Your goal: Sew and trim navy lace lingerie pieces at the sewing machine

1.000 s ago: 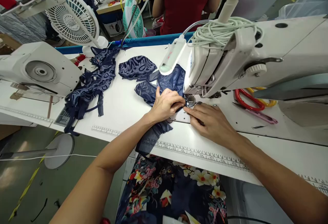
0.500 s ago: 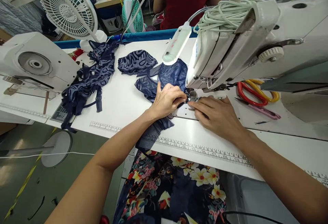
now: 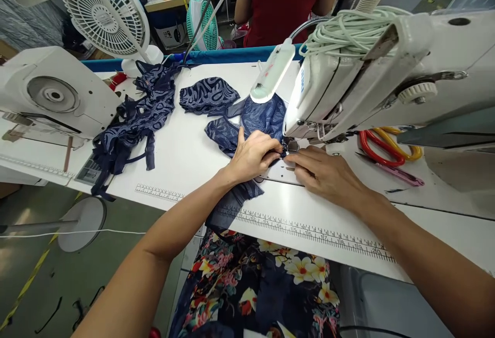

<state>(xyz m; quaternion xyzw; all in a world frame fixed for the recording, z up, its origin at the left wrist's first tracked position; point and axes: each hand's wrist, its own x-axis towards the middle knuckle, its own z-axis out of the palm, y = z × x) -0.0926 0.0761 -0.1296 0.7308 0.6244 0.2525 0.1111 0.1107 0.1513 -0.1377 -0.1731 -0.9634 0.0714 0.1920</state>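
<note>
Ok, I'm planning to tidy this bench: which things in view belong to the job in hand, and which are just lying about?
In the job: navy fabric at the left hand; sewing machine beside the right hand.

Seemingly lying about: red handle; yellow handle; pink tool; navy lace heap, though it looks related.

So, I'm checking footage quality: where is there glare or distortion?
Head view: soft glare on the white table below the right hand; head view: shine on the floor at left; head view: right arm seemingly stretched toward the lower corner.
</note>
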